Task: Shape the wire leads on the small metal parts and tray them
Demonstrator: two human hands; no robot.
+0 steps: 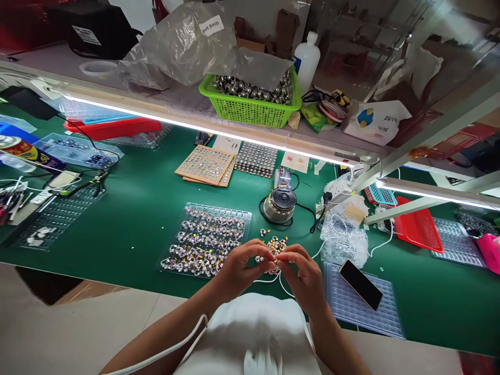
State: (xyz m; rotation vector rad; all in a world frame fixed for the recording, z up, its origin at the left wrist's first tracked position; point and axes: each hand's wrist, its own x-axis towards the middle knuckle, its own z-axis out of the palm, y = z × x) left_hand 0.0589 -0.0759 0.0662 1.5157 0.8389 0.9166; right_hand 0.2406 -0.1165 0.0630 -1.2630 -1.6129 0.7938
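My left hand (252,263) and my right hand (302,271) meet over the front of the green table, fingertips pinched close together. Whatever small piece sits between them is too small to name. Just behind my fingers lies a loose pile of small white parts (278,244) with yellow and red bits, partly hidden by my hands. Left of my left hand rests a clear plastic tray (244,214) carrying rows of similar small parts (211,234). One loose part (264,232) lies apart, behind the pile.
A round black-topped device (283,199) with a cable stands behind the pile. At right, a phone (361,284) lies on a clear ridged tray (336,304). Overhead, a lit shelf carries a green basket (250,112) of shiny metal pieces. Pliers (84,186) lie at left.
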